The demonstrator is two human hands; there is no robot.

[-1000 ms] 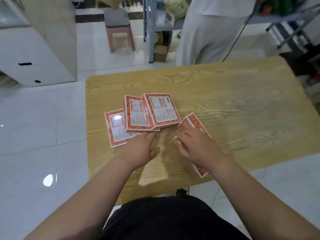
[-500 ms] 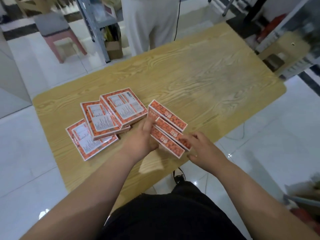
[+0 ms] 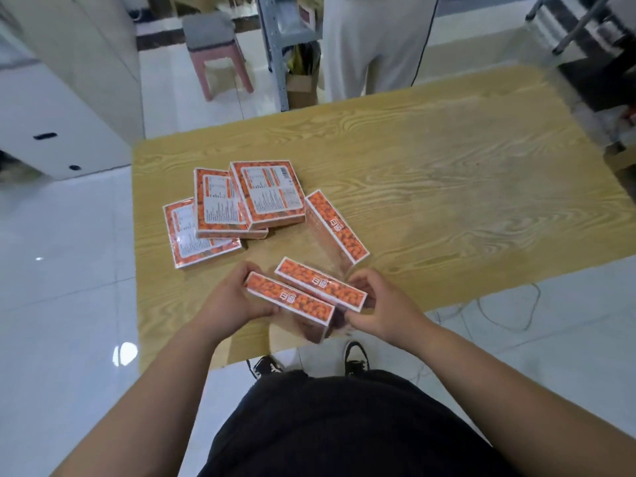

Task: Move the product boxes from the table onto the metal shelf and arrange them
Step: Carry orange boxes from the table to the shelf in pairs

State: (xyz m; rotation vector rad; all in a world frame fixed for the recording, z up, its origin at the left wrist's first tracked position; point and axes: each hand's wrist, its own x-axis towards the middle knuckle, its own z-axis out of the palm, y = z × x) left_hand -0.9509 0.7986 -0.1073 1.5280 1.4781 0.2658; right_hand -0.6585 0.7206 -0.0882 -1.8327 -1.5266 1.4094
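While our left hand (image 3: 234,301) and right hand (image 3: 382,311) grip two orange printed cardboard boxes (image 3: 290,301) edge-up, fingers curled round ends, over light wooden table (image 3: 447,187), we judge pickup step; next: carry to grey metal shelf (image 3: 275,63).

Floor (image 3: 69,304): glossy white tiles, grey grout lines. Bright light reflection (image 3: 124,353) at lower left. Wooden table (image 3: 447,187), pale grain, fills centre of frame. Upper left: white cabinet (image 3: 51,125) with dark slot handles. Top, left of centre: pink stool (image 3: 215,49), grey cushion. Just right of it, grey metal shelf (image 3: 275,53) upright, cardboard box (image 3: 300,92) at its foot. Person in pale trousers (image 3: 371,46) stands at the table's far edge. Thin cable (image 3: 509,315) loops on tiles, right of centre. Upper right blurred.
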